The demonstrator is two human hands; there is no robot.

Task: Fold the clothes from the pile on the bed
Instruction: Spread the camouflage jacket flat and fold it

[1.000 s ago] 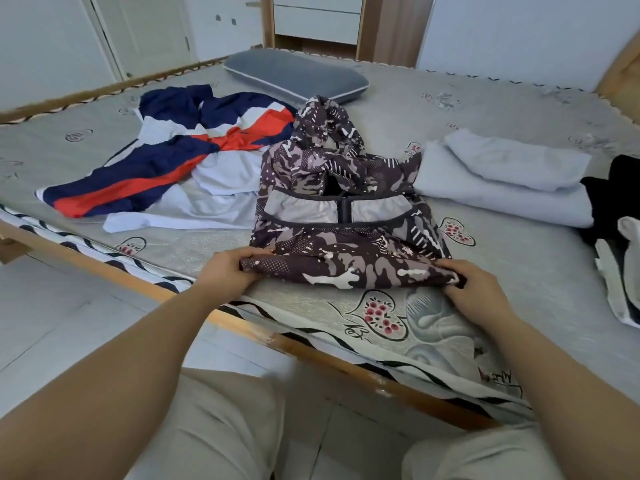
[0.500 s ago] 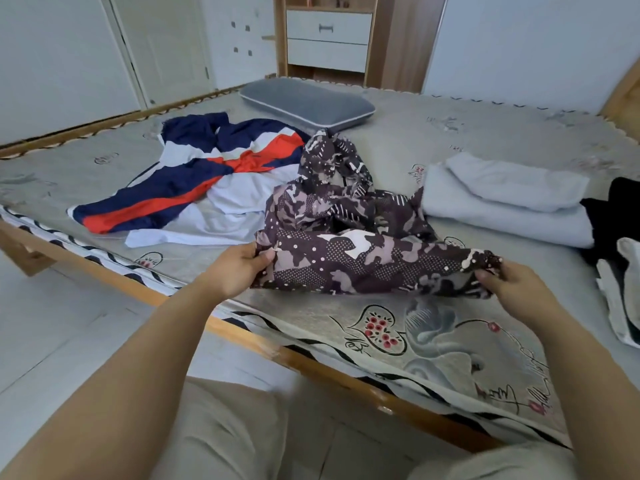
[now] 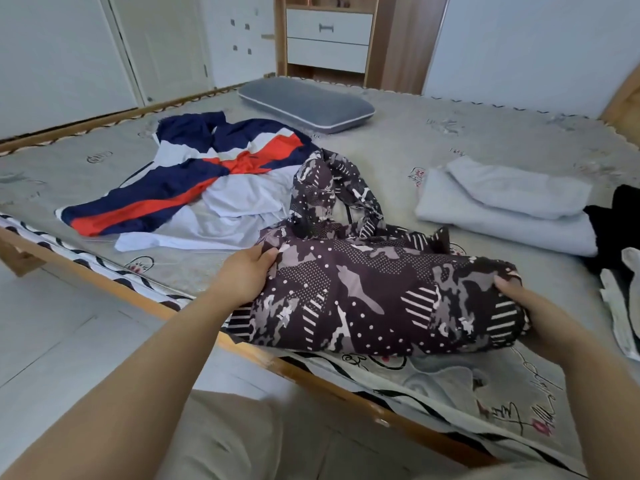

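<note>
I have the camouflage jacket [image 3: 363, 299] bunched into a thick fold at the near edge of the bed [image 3: 485, 140], its lower hem hanging just over the wooden bed rail [image 3: 284, 367]. My left hand [image 3: 242, 275] grips the fold's left end, fingers curled into the cloth; my right hand [image 3: 530, 306] holds the right end, thumb on top and the fingers hidden beneath — so I can vouch for the thumb only. The jacket's hood and upper part trail away from me toward the middle of the bed, rumpled and not yet folded.

Just beyond the left end lies the navy, white and orange jacket [image 3: 194, 188], spread loose, its white part touching the camouflage hood. It reaches close to the left edge of the bed. To the right, apart from my bundle, sits a folded grey stack [image 3: 502, 209], two pieces one on the other. Past it, at the right edge, there is a black garment [image 3: 620, 220] and something whitish [image 3: 623, 306] beside it, possibly a sock or glove; the view cuts it off.

A grey pillow [image 3: 308, 105] lies at the far edge. Between the pillow, the grey stack and the camouflage hood the bedspread lies bare — the widest open patch. The near right corner, under my right forearm, shows only printed bedspread.
</note>
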